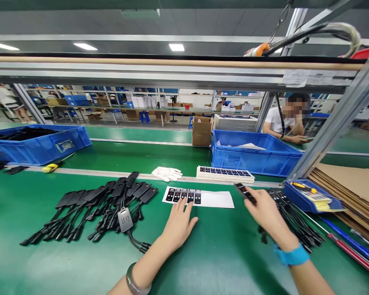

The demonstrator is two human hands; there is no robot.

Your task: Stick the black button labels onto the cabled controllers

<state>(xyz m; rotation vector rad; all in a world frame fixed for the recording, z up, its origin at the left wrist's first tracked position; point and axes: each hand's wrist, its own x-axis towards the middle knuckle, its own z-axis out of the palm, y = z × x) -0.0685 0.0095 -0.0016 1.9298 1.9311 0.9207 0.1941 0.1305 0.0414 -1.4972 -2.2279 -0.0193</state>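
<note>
My left hand [180, 223] lies with spread fingers at the lower edge of a white label sheet [217, 199], fingertips by its row of black labels. In my right hand [266, 211] is a black device [245, 193], gripped between thumb and fingers just right of the sheet. Beyond the sheet lie a stack of label sheets [224, 174] and a white glove [167, 173]. Many black cabled units [110, 196] are piled to the left, with one grey-faced unit [124, 219] nearest my left hand. More cabled units [295, 221] lie partly behind my right hand.
Blue bins stand at the back left [43, 143] and back right [255, 153]. A small blue tray [313, 196], cardboard sheets [353, 196] and a red screwdriver [352, 252] are at right. A person sits beyond the slanted metal post [335, 106].
</note>
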